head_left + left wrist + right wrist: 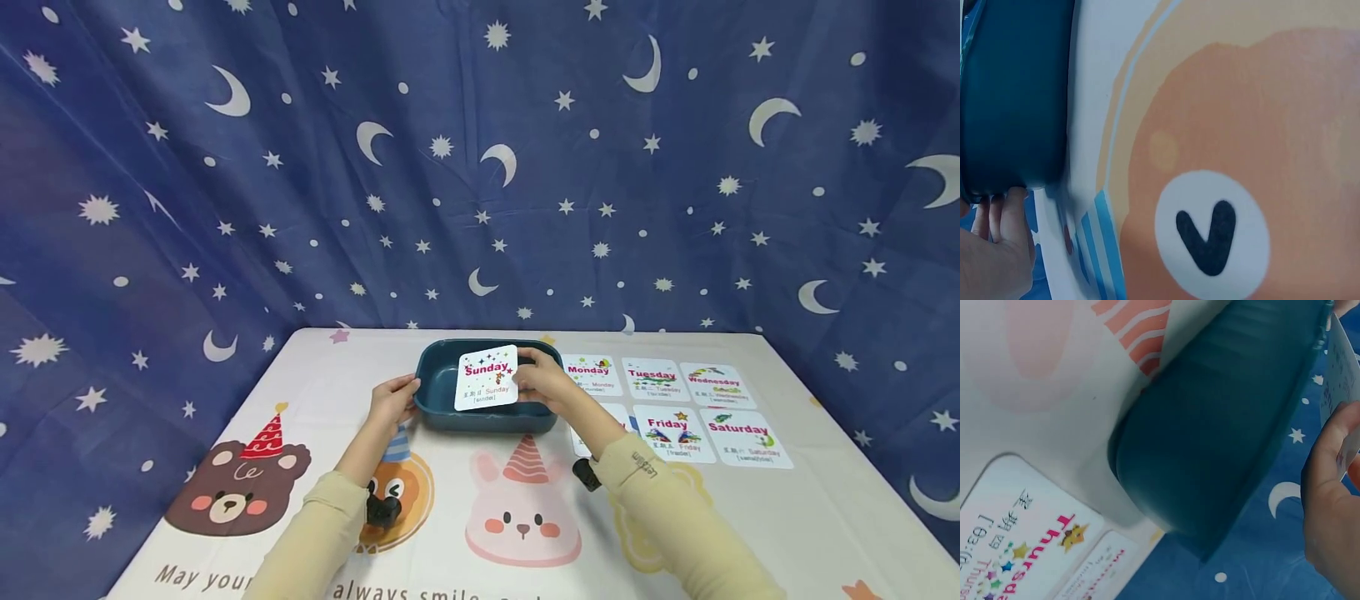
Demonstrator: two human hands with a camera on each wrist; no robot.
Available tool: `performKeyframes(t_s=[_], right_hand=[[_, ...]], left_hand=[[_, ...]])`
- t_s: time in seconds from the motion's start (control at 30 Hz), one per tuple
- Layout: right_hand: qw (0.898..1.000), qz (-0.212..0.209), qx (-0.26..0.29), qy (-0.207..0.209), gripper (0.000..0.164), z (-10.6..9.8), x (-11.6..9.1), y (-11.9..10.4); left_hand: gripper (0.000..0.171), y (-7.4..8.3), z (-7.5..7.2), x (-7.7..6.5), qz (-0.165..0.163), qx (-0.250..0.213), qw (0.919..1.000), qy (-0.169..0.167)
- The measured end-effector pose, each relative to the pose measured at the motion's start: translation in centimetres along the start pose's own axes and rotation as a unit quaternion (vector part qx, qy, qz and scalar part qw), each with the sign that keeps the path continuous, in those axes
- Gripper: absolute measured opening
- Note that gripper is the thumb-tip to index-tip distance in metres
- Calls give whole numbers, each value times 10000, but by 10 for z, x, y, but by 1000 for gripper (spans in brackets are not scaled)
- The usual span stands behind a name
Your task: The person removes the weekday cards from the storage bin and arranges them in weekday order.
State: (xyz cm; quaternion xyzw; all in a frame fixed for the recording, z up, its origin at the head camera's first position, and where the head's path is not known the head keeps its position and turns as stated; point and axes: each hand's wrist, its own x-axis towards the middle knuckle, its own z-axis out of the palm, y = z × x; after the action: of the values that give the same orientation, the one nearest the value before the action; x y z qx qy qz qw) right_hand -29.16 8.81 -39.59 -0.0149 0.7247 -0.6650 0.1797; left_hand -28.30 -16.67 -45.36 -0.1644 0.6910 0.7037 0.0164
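Note:
A white Sunday card (486, 379) is pinched by its right edge in my right hand (542, 382), its printed face toward me. It is held over a dark teal plastic basin (480, 422) that stands on the table. In the right wrist view the card (1340, 369) appears nearly edge-on, with the thumb of my right hand (1332, 494) against it. My left hand (392, 402) grips the basin's left end. The left wrist view shows the fingers of my left hand (1000, 250) against the basin's wall (1016, 100), the thumb near its rim.
Right of the basin lie two rows of cards: Monday (591, 379), Tuesday (655, 385), Wednesday (715, 392), Friday (673, 442), Saturday (746, 446) and a Thursday card (1019, 519) partly behind my right arm. A patterned cloth (517, 533) covers the table. A starry blue curtain (480, 208) hangs behind.

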Motion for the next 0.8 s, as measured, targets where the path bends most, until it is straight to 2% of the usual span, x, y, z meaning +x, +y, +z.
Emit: performKeyframes(t_s=[0.2, 0.6, 0.8], right_hand=[[9998, -86, -40, -166, 65, -8, -12, -4], [9998, -100, -123, -154, 71, -26, -32, -6], [9993, -141, -301, -172, 74, -35, -43, -4]], left_hand=[[40, 2, 1, 0, -59, 17, 10000, -28], [41, 4, 0, -3, -150, -10, 9999, -57], [40, 5, 2, -8, -209, -173, 9996, -42]])
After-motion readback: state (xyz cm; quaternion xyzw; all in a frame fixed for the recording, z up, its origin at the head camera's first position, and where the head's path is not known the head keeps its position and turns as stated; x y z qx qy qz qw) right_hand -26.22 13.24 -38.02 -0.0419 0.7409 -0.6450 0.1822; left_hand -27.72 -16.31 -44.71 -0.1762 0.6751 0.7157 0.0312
